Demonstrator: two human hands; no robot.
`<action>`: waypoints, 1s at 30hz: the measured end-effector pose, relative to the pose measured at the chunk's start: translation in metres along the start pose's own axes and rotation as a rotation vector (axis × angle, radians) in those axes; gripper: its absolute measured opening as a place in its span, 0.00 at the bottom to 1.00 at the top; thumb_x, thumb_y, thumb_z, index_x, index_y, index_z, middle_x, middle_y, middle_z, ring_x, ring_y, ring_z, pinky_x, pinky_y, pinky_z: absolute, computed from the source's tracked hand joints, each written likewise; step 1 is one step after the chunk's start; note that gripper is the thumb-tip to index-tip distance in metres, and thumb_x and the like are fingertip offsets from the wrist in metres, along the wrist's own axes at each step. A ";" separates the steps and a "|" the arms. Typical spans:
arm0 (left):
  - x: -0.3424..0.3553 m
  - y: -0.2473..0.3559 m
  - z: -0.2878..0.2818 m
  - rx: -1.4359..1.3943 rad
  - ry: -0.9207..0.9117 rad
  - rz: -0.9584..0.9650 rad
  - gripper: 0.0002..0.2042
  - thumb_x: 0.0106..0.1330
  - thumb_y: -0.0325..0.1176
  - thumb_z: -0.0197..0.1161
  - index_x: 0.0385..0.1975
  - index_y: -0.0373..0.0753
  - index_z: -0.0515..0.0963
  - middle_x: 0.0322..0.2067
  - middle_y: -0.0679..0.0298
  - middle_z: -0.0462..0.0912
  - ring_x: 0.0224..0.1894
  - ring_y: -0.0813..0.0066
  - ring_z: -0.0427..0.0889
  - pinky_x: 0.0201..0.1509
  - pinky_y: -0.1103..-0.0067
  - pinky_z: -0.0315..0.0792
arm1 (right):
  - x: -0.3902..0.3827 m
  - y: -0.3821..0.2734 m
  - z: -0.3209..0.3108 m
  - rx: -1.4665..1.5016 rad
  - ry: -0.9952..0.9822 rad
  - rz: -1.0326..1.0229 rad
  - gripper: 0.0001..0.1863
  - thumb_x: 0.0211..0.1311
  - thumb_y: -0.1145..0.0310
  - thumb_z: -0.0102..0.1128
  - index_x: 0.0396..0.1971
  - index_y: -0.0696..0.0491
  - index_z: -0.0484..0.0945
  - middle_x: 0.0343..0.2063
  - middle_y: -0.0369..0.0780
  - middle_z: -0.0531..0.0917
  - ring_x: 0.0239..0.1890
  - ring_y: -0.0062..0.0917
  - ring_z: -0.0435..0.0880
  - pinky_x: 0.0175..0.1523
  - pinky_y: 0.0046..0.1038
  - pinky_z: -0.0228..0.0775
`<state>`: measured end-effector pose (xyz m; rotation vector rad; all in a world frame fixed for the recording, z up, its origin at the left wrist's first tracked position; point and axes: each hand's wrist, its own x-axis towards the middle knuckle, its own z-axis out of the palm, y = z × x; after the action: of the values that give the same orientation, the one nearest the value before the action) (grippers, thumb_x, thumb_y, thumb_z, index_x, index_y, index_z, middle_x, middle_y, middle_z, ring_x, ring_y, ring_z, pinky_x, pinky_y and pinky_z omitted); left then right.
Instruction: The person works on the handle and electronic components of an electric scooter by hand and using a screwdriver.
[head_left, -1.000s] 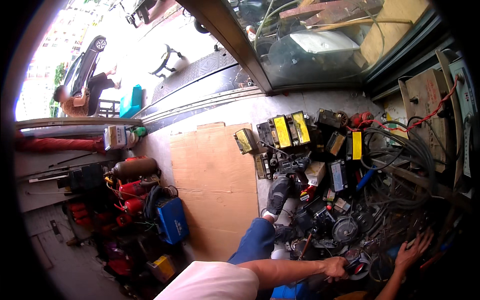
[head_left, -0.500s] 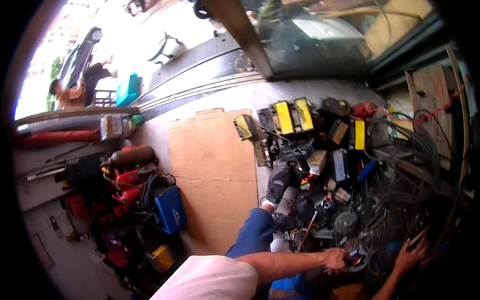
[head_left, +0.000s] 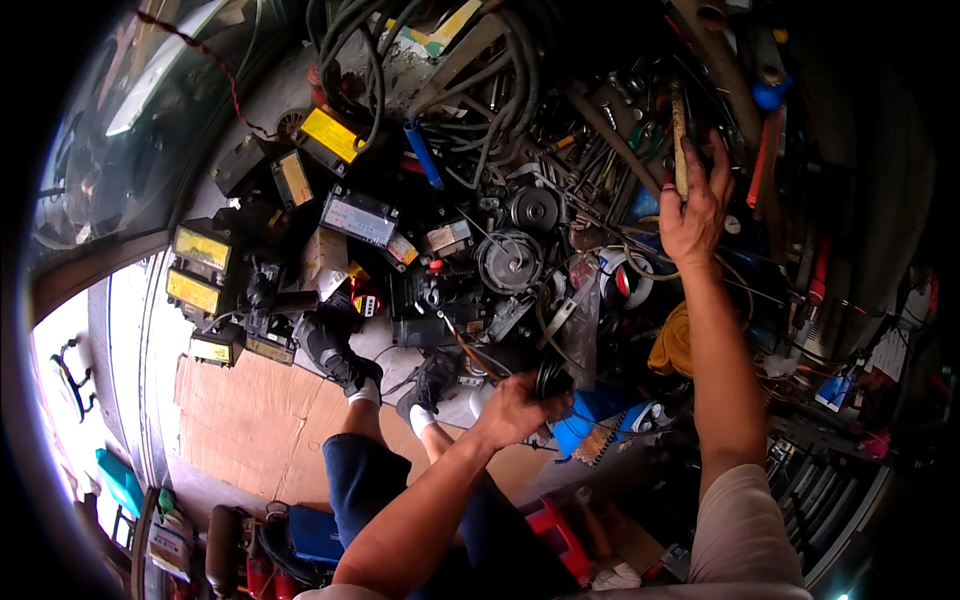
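Note:
My left hand (head_left: 518, 412) is closed around a dark, ringed round thing (head_left: 553, 378), whose exact kind I cannot make out. Beside it, a blue plastic piece (head_left: 580, 420) lies low on the floor. Reaching farther out, my right hand (head_left: 693, 215) has a worn wooden handle (head_left: 680, 140) between thumb and fingers; the handle's far end lies among loose tools. Between the two hands sits a white ring with a red and black centre (head_left: 625, 282), next to a clear plastic bag (head_left: 583, 335). A yellow-brown cloth-like bundle (head_left: 672, 340) rests near my right forearm.
Several batteries with yellow tops (head_left: 195, 290) stand at the left. A round metal cover (head_left: 508, 262) and other parts crowd the middle. Thick black cables (head_left: 515, 90) loop at the far side. Flattened cardboard (head_left: 250, 425) lies by my shoes (head_left: 335, 350).
My view has swung round to the right, toward the tool pile. My left hand now has a dark round thing in it. The right hand is still at the wooden handle.

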<state>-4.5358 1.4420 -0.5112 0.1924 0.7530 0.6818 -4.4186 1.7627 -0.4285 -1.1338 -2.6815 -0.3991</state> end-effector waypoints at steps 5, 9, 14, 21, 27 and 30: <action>0.006 -0.011 0.008 0.043 -0.038 -0.070 0.14 0.67 0.39 0.69 0.43 0.33 0.83 0.32 0.61 0.87 0.28 0.74 0.86 0.32 0.77 0.83 | -0.004 0.001 0.007 0.001 0.033 0.031 0.31 0.59 0.67 0.61 0.65 0.48 0.76 0.72 0.51 0.64 0.69 0.52 0.65 0.73 0.48 0.57; 0.010 -0.021 0.014 0.140 -0.066 -0.077 0.16 0.68 0.40 0.69 0.44 0.32 0.83 0.32 0.60 0.87 0.25 0.73 0.86 0.31 0.76 0.82 | -0.002 -0.002 0.010 0.024 0.019 0.099 0.31 0.57 0.67 0.64 0.65 0.49 0.77 0.71 0.50 0.64 0.70 0.50 0.65 0.73 0.47 0.57; 0.005 -0.014 0.017 0.149 -0.042 -0.063 0.14 0.68 0.38 0.69 0.43 0.32 0.83 0.30 0.61 0.86 0.25 0.73 0.86 0.30 0.77 0.81 | -0.004 0.002 0.008 -0.022 -0.012 0.147 0.31 0.56 0.61 0.67 0.62 0.47 0.78 0.70 0.50 0.65 0.69 0.54 0.63 0.73 0.49 0.58; -0.003 -0.008 0.007 0.134 -0.025 -0.074 0.16 0.68 0.39 0.69 0.45 0.32 0.82 0.32 0.59 0.87 0.29 0.72 0.87 0.32 0.75 0.83 | 0.016 -0.028 -0.004 -0.216 -0.108 0.226 0.31 0.59 0.53 0.68 0.62 0.46 0.77 0.70 0.49 0.67 0.68 0.50 0.64 0.67 0.54 0.58; 0.002 -0.010 0.010 0.122 -0.019 -0.072 0.15 0.68 0.38 0.69 0.44 0.33 0.83 0.32 0.60 0.87 0.29 0.73 0.86 0.32 0.76 0.82 | 0.120 -0.086 0.028 0.428 0.059 -0.003 0.15 0.64 0.66 0.63 0.47 0.54 0.83 0.49 0.47 0.83 0.52 0.47 0.81 0.57 0.42 0.75; 0.001 -0.009 0.010 0.125 -0.027 -0.053 0.14 0.67 0.38 0.69 0.45 0.33 0.83 0.32 0.60 0.87 0.30 0.73 0.86 0.32 0.76 0.82 | 0.164 -0.102 0.053 0.392 -0.014 -0.084 0.18 0.55 0.74 0.56 0.46 0.58 0.83 0.45 0.52 0.85 0.52 0.52 0.82 0.58 0.43 0.75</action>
<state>-4.5239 1.4369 -0.5081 0.2944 0.7724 0.5813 -4.6091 1.8218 -0.4480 -0.9112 -2.6612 0.1223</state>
